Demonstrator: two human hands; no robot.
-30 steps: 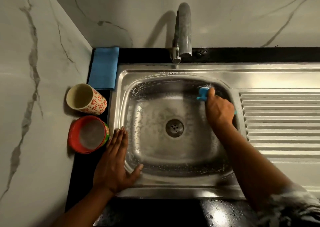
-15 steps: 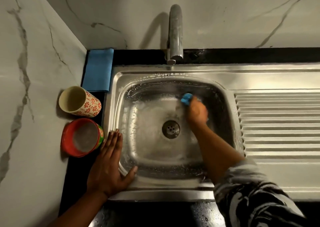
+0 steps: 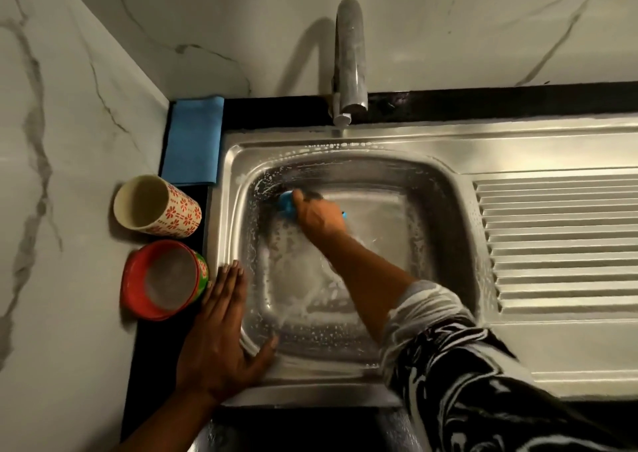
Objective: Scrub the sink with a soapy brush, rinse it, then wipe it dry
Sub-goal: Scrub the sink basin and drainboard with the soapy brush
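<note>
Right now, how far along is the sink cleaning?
Partly done: suds streak the walls and floor of the sink. In hand: the right hand grips the blue brush at the basin's far left corner, while the left hand rests flat on the near left rim. Left: no water shows at the tap, so rinsing has not begun, and the blue cloth lies folded beside the sink, unused.

Left hand lies flat, palm down, fingers straight and together, thumb spread. Right hand is curled, knuckles up, gripping the brush. Right forearm extends diagonally forward-left, bare; sleeve bunched near the elbow.
</note>
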